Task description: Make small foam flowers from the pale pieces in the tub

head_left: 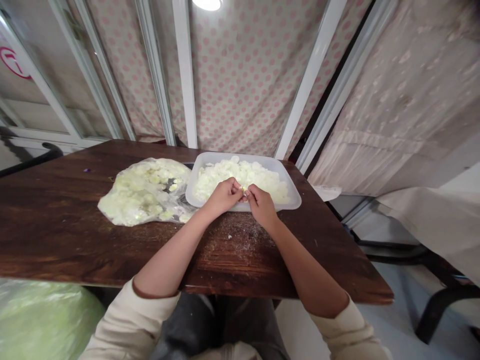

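My left hand [225, 195] and my right hand [261, 205] meet over the near side of a white plastic tub [296, 197]. Between their pinched fingertips is a small pale yellow piece [243, 190], too small to name surely; it looks like a flower bit. Inside the tub lies a heap of small white, petal-like pieces [247, 172]. To the left, a clear plastic bag [146, 192] full of pale yellow-white pieces lies spread on the table, its side against the tub.
Pale crumbs are scattered over the dark wooden table [75, 240] in front of the tub. A large bag with light green contents [48, 320] stands below the table's front edge at left. Behind are framed glass panels with a dotted curtain [247, 75]. A black chair arm [442, 300] is at right.
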### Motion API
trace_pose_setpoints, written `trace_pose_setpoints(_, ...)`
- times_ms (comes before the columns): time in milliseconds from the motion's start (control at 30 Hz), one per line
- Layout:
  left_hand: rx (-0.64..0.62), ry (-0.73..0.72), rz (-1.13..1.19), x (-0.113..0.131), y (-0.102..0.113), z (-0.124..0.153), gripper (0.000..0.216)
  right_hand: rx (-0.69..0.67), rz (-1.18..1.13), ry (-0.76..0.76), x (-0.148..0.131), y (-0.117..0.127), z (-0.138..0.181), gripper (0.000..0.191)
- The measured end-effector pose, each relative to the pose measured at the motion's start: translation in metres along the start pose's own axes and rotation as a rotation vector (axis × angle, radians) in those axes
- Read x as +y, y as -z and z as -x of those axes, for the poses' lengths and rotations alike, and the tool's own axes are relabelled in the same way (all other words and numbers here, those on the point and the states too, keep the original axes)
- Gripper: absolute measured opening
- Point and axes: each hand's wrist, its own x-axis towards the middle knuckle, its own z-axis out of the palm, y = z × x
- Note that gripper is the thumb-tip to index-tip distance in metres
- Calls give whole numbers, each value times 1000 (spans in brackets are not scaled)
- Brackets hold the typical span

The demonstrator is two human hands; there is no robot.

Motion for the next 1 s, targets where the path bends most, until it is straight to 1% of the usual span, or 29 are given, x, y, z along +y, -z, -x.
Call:
trace_pose_setpoints(167,52,-37,-67,0,-2,1,6,2,86,73,-1,0,2,20)
trace_pose_setpoints(300,49,-82,-107,0,0,0,7,4,92,111,0,1,2,20)
trace_pose_setpoints(400,19,-106,-113,0,3,-1,6,10,76,104,1,0,2,20)
trace_pose_setpoints(533,-50,-94,-67,1,5,-1,7,24,38,23,1,-1,2,21)
trace_pose_setpoints(667,-119,-143,-40,6,7,1,12,26,-35,-23,-1,0,2,26)
trace_pose_setpoints(867,-126,-164,-106,11,9,4,14,-31,-193,-35,-2,6,0,30)
trace_pose_setpoints(1000,-218,-181,-72,13,10,6,18,-83,-265,-62,3,8,-2,31)
